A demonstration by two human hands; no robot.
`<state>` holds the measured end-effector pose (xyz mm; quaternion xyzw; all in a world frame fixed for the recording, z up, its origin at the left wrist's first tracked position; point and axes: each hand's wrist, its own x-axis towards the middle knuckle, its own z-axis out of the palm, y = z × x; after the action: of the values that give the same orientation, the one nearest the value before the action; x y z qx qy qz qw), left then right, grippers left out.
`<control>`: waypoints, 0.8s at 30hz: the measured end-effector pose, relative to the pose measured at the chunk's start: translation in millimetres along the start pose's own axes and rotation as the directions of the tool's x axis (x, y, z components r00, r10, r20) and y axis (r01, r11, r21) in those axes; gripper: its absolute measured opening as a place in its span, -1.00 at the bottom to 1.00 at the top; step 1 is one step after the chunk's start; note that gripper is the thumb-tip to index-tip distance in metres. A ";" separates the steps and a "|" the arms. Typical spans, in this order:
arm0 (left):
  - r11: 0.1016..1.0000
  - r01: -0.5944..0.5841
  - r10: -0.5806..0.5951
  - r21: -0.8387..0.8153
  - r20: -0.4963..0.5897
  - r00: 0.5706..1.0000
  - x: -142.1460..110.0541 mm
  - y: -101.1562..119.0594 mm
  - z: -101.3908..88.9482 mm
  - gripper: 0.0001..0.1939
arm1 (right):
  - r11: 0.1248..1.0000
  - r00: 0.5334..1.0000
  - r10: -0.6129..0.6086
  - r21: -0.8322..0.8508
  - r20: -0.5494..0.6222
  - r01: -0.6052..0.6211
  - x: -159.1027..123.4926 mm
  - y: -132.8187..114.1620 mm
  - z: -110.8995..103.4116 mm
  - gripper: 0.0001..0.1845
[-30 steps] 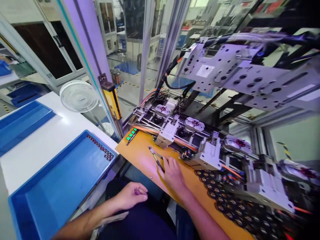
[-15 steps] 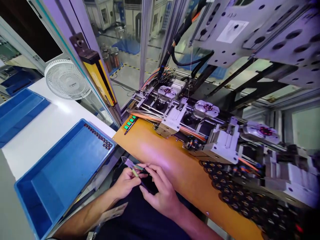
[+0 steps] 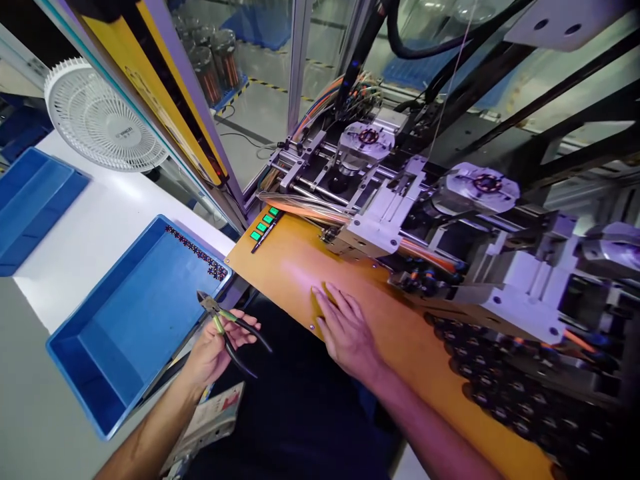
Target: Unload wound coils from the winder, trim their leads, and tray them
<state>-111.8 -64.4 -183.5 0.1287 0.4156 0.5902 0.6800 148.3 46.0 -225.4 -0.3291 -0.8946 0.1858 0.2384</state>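
Note:
My left hand [image 3: 213, 350] holds a pair of diagonal cutters [image 3: 217, 319], its green and black handles spread apart and the jaws pointing up and left toward the blue bin. My right hand [image 3: 345, 327] lies flat on the orange work surface [image 3: 295, 267], fingers stretched out, with nothing in it. Beyond its fingertips stands the machine, where round parts with dark copper-coloured centres sit on metal holders [image 3: 367, 140].
The blue bin [image 3: 145, 313] on the white table holds a row of small dark parts [image 3: 197, 253] along its far edge. Green buttons [image 3: 263, 227] and a pen [image 3: 263, 237] are at the board's far left. Dark round parts [image 3: 500, 380] crowd the right. A white fan [image 3: 105, 120] stands behind.
My hands have come apart. The left has moved left with the cutters, while the right has let go and come down flat on the orange surface. The camera view has shifted too.

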 end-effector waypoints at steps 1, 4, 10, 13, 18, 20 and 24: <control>1.000 -0.003 0.003 0.011 -0.007 1.000 0.2 1.8 0.0 -0.55 | 1.000 0.999 -0.029 0.000 0.026 0.029 0.0 -5.8 -0.1 -0.27; 0.999 -0.010 0.009 0.033 0.005 1.000 1.9 5.4 2.3 -0.52 | 0.985 0.980 -0.172 0.047 0.104 0.168 -1.9 -26.4 -2.3 -0.32; 0.998 -0.003 0.001 0.068 0.033 0.999 2.0 6.1 4.3 -0.45 | 0.995 0.995 -0.101 0.022 0.008 0.101 4.0 -17.4 -4.9 -0.27; 0.998 0.006 -0.009 0.069 0.042 0.999 0.8 5.1 2.6 -0.45 | 1.000 0.997 0.007 -0.025 -0.074 -0.009 13.8 10.3 -1.6 -0.27; 0.998 0.008 -0.011 0.067 0.045 0.999 -1.9 5.2 0.1 -0.44 | 0.999 0.997 0.023 -0.034 -0.070 -0.025 23.2 29.2 6.8 -0.28; 0.998 0.008 -0.010 0.070 0.025 1.000 -3.2 6.6 -0.2 -0.43 | 1.000 0.999 -0.002 -0.012 -0.040 0.001 21.9 22.6 8.2 -0.28; 0.995 -0.011 0.012 0.095 -0.004 1.000 -5.1 13.0 0.0 -0.42 | 0.984 0.987 -0.143 0.113 0.071 0.135 11.0 -8.8 1.6 -0.30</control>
<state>-120.6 -65.5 -172.7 0.1620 0.4440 0.5740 0.6687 135.6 46.8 -219.1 -0.2450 -0.9127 0.2295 0.2329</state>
